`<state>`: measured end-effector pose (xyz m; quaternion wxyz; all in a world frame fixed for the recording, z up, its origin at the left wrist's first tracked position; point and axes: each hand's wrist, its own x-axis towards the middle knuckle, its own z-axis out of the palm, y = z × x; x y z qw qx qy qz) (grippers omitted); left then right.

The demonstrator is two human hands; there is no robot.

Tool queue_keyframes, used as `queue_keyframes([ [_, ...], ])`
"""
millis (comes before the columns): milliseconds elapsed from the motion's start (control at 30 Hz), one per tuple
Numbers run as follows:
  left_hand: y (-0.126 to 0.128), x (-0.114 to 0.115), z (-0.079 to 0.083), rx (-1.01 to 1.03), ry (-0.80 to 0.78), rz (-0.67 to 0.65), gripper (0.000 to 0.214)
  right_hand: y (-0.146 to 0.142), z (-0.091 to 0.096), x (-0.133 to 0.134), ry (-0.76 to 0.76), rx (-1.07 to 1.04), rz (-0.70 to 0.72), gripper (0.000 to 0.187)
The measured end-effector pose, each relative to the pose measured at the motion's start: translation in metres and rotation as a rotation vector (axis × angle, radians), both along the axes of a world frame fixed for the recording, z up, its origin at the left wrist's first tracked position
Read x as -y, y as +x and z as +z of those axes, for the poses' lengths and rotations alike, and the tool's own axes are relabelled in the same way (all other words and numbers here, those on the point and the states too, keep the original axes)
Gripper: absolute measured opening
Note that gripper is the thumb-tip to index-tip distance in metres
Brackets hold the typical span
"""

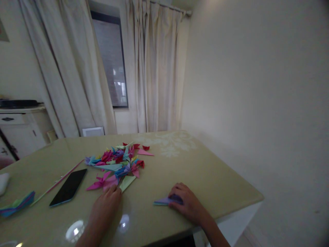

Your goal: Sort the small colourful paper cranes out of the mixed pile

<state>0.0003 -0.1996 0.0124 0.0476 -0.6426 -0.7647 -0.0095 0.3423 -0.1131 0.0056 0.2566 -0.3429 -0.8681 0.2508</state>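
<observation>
My right hand (186, 202) lies on the table with its fingers curled over a folded purple paper piece (162, 201), pressing it flat. My left hand (106, 202) rests palm down near the front of a heap of folded coloured paper shapes (118, 161). Its fingertips touch a pink folded piece (101, 183) and sit beside a pale green folded strip (127, 182). The left fingers look closed together, and what is under them is hidden.
A black phone (68, 187) lies face up left of my left hand, next to a thin pink stick (58, 181). A stack of coloured paper (16, 204) sits at the left edge. The yellowish table (205, 171) ends near the wall on the right.
</observation>
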Motion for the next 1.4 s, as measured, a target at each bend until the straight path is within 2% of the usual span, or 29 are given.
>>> queue_keyframes([
  [167,0.013,0.004,0.005,-0.044,-0.009,0.004,0.034,-0.001,0.003,0.002,0.027,0.016,-0.012,0.012],
  [300,0.015,0.001,0.016,0.152,0.016,-0.007,0.028,-0.001,0.001,0.003,0.049,0.036,-0.016,0.016],
  [367,0.026,-0.004,0.025,0.288,0.012,-0.013,0.030,0.000,-0.005,0.000,0.109,0.040,-0.032,0.028],
  [433,0.045,-0.013,0.036,0.364,0.035,-0.069,0.030,0.001,-0.015,-0.005,0.205,0.014,-0.068,0.049],
  [533,0.081,-0.032,0.046,0.452,0.118,-0.290,0.026,0.004,-0.029,-0.012,0.355,-0.113,-0.151,0.083],
  [600,0.102,-0.045,0.042,0.547,0.137,-0.439,0.026,0.008,-0.035,-0.014,0.464,-0.199,-0.211,0.088],
  [700,0.119,-0.058,0.019,0.651,0.112,-0.517,0.025,0.012,-0.035,-0.011,0.580,-0.199,-0.209,0.068],
  [800,0.122,-0.062,-0.009,0.599,0.093,-0.543,0.023,0.014,-0.030,-0.007,0.603,-0.162,-0.169,0.056],
  [900,0.117,-0.063,-0.024,0.499,0.143,-0.616,0.024,0.014,-0.027,-0.005,0.615,-0.202,-0.174,0.052],
  [967,0.114,-0.065,-0.026,0.452,0.224,-0.630,0.014,0.013,-0.025,-0.005,0.613,-0.244,-0.204,0.042],
  [1067,0.111,-0.067,-0.023,0.387,0.353,-0.629,0.023,0.013,-0.022,-0.003,0.627,-0.309,-0.289,0.023],
  [1167,0.110,-0.066,-0.021,0.382,0.419,-0.670,0.021,0.013,-0.017,-0.001,0.564,-0.363,-0.297,0.014],
  [1233,0.110,-0.065,-0.023,0.370,0.442,-0.710,0.014,0.013,-0.014,-0.001,0.482,-0.393,-0.281,0.018],
  [1400,0.110,-0.064,-0.031,0.231,0.449,-0.811,0.020,0.013,-0.013,-0.007,0.360,-0.420,-0.306,0.034],
])
